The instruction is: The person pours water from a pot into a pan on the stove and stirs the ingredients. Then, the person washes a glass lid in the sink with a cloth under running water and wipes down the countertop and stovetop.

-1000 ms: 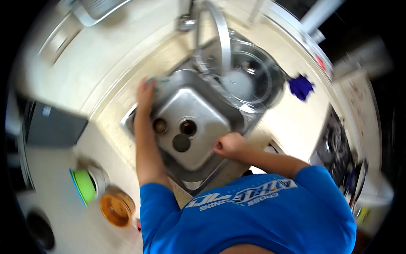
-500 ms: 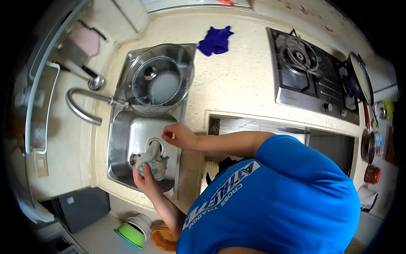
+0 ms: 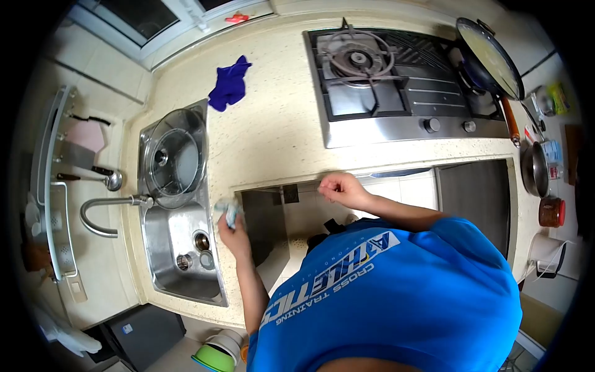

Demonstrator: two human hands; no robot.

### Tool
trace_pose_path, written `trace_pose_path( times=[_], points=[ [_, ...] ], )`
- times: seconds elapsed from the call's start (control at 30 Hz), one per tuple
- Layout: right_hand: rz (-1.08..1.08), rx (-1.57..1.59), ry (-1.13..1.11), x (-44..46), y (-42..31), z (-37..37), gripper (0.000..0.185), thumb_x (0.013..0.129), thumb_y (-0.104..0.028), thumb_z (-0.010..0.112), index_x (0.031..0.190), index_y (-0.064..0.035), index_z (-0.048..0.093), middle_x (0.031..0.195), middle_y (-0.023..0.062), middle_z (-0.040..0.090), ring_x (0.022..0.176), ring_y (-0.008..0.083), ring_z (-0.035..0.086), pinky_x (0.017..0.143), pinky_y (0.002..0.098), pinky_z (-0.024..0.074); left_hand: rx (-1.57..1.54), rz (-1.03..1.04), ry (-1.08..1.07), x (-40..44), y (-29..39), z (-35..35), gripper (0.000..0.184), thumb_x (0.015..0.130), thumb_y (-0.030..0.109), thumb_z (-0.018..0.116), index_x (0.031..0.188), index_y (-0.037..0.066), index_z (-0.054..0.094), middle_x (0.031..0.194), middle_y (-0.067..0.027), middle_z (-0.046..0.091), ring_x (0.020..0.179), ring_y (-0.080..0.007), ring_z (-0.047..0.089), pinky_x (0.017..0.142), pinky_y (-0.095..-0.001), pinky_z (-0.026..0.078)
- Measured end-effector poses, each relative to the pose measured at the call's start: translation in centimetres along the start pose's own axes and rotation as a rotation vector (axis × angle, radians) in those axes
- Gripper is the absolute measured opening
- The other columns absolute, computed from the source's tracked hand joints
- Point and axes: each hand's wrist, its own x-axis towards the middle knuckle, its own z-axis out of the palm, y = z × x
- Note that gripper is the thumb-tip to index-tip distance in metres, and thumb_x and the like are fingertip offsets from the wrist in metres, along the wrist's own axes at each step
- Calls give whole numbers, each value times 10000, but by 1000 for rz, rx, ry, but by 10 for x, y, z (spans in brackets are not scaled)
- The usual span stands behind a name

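My left hand (image 3: 233,237) is closed on a pale, bluish cloth (image 3: 229,211), bunched up and blurred, beside the right edge of the sink (image 3: 180,232). My right hand (image 3: 343,190) is held in front of the counter, over the open cabinet, with its fingers curled in and nothing visible in them. In the sink's near basin, a drain hole (image 3: 201,241) shows, with a small round strainer (image 3: 206,260) close to it.
A large clear bowl (image 3: 176,161) sits over the far basin, near the curved faucet (image 3: 99,217). A purple cloth (image 3: 230,85) lies on the counter. To the right are the gas stove (image 3: 387,127) and a frying pan (image 3: 486,59) with its handle out.
My left hand has lifted the cloth out of the sink and moved right to the counter edge. My right hand has left the sink for the stove side. The view has turned right.
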Motion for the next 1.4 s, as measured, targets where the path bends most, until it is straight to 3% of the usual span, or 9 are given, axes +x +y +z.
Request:
trace_pose_path(
  times=[0.17,0.33,0.4,0.73,0.87,1.0,1.13,1.33,1.4],
  points=[
    [176,555,151,-19,-69,-41,495,852,-160,596,1286,-66,378,1109,63,526,925,95,535,658,183,471,-170,195,-516,-32,115,117,488,788,64,629,1230,17,430,1101,-108,550,995,-168,517,764,-262,440],
    [-40,38,513,-24,-73,-94,322,797,-97,627,1113,-78,569,964,36,595,841,96,540,653,252,467,-151,417,-677,-57,164,164,666,791,55,623,1358,59,274,1278,-144,456,1176,-198,433,797,-266,432],
    [-525,-642,543,-17,-74,-123,283,715,-56,641,994,-100,627,1001,49,592,898,206,539,738,316,442,-201,262,-682,-44,148,166,642,804,7,590,1357,51,266,1257,-143,471,1148,-184,455,788,-246,428],
    [-96,-585,438,-55,-33,-165,178,708,-37,626,879,-83,645,931,66,615,885,218,572,782,337,462,-229,100,-812,-14,128,145,412,873,34,524,1270,22,413,1128,-128,566,1000,-156,550,836,-236,424],
    [-198,-453,1061,-76,-63,-237,201,778,-83,619,970,-23,622,853,94,635,765,153,601,673,292,483,-258,34,-738,17,109,136,310,887,65,515,1187,-6,489,1009,-125,620,926,-164,587,839,-259,438],
    [3,-1077,1200,-65,-88,-314,222,792,-120,557,971,0,608,886,160,623,815,305,599,732,365,472,-321,98,-705,36,106,136,283,889,56,502,1164,-10,506,967,-121,630,900,-168,594,829,-261,446],
    [808,-1213,879,-28,-30,-340,193,777,-141,507,890,-34,621,907,201,605,862,342,578,745,411,464,-247,177,-735,46,82,140,260,880,50,507,1124,-40,518,939,-126,627,854,-169,603,795,-273,471],
    [59,-1025,526,-23,-18,-291,199,719,-155,624,879,-36,622,883,137,626,857,302,586,810,347,450,-229,157,-748,58,65,136,243,892,61,480,1103,-53,521,933,-129,625,845,-178,608,781,-278,479],
    [206,-1068,569,-37,0,-333,187,696,-125,643,863,-43,630,895,128,631,849,281,595,781,332,462,-262,153,-726,60,70,134,235,891,63,479,1090,-53,527,929,-127,626,843,-179,608,778,-280,481]
  ],
)
